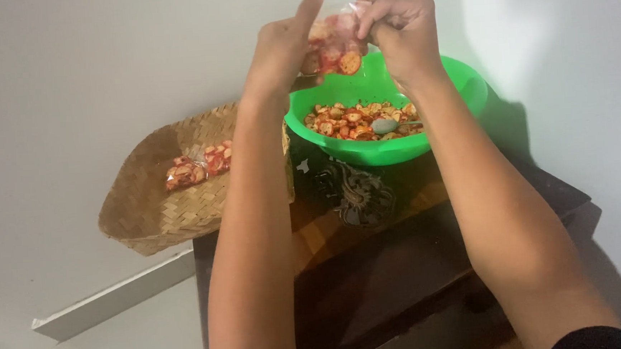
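Fingers (376, 16) of both hands clamped on snack bag (335, 45) above green bowl (455, 79), woven tray (147, 206) just beside.

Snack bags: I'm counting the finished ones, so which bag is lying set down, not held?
The bag in the woven tray, left of the green bowl. The other bag is held up by both hands.

Two small clear bags of red-orange snack rounds.

We see one clear plastic bag (333, 45) held up above the green bowl (455, 79), pinched between the left hand (283, 50) and the right hand (402, 29); it is lumpy and see-through, filled with red, orange and pale round pieces. A second filled bag (198, 165) of the same kind lies flat in the woven tray (148, 220), well apart from the first. We see no labels, signs or screens.
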